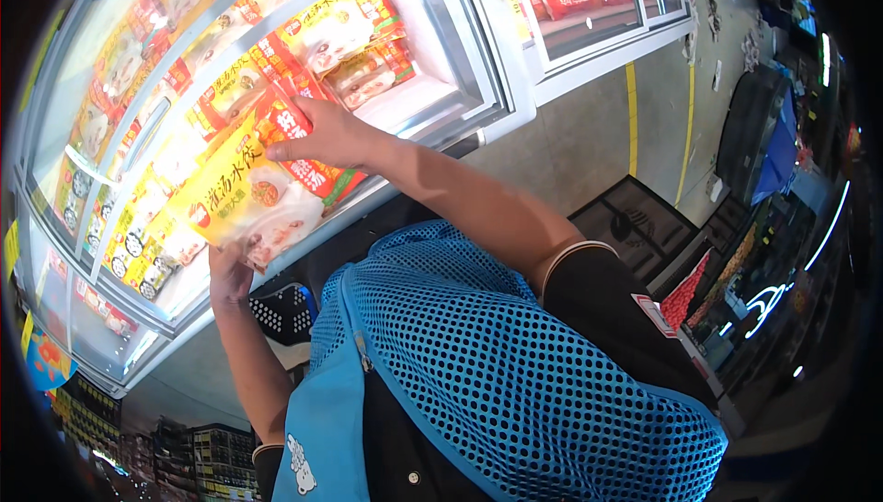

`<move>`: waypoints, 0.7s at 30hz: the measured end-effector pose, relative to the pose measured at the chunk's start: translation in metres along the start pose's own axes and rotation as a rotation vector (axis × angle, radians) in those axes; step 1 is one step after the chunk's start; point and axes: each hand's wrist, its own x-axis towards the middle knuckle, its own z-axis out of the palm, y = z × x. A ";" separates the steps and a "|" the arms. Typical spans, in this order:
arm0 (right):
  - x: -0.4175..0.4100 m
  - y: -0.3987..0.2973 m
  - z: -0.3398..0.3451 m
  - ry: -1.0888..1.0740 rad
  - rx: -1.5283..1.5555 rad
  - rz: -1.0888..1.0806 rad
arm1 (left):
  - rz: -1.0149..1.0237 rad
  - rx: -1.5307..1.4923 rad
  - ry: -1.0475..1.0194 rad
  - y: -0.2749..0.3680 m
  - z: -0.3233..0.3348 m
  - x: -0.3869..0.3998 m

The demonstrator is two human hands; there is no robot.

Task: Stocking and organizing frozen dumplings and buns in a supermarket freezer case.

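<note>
My right hand (324,136) grips the red end of a yellow and red plastic bag of frozen dumplings (241,191), its thumb on the front. My left hand (231,274) is at the bag's lower edge, with its fingers partly hidden behind it. The bag is tilted over the near side of a lit chest freezer (393,181). Beyond it, similar dumpling bags (328,26) lie stacked inside the freezer, next to the raised bag's red end. More yellow bags (141,246) lie at the left, some seen through the glass.
Curved glass lids with metal frames (238,50) cross the freezer. A second freezer (614,46) with bagged food stands at the upper right. A dark framed mat or panel (635,226) lies right of my arm. Shelves of goods (221,460) stand at the lower left.
</note>
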 end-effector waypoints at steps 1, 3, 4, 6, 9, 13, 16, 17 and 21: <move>0.007 0.001 -0.001 -0.007 -0.154 0.045 | -0.012 0.037 0.098 -0.007 -0.003 0.001; 0.024 0.007 -0.011 -0.031 -0.314 0.095 | 0.010 0.001 0.232 -0.016 0.010 0.002; 0.034 0.014 -0.022 -0.122 -0.213 0.171 | 0.013 -0.012 0.249 -0.018 0.009 0.000; 0.056 0.039 -0.055 -0.150 -0.154 0.286 | 0.016 -0.199 0.283 -0.028 0.000 -0.011; 0.091 0.081 -0.128 -0.406 -1.162 0.142 | 0.060 -0.298 0.399 -0.047 -0.043 -0.042; 0.121 0.207 -0.220 -0.382 -1.531 0.578 | 0.211 -0.441 0.385 -0.058 -0.072 -0.045; 0.135 0.238 -0.223 -0.449 -1.426 0.445 | 0.290 -0.466 0.376 -0.068 -0.080 -0.063; 0.138 0.247 -0.223 -0.304 -1.425 0.480 | 0.276 -0.453 0.401 -0.071 -0.082 -0.066; 0.139 0.265 -0.227 -0.302 -1.441 0.429 | 0.221 -0.409 0.447 -0.081 -0.099 -0.078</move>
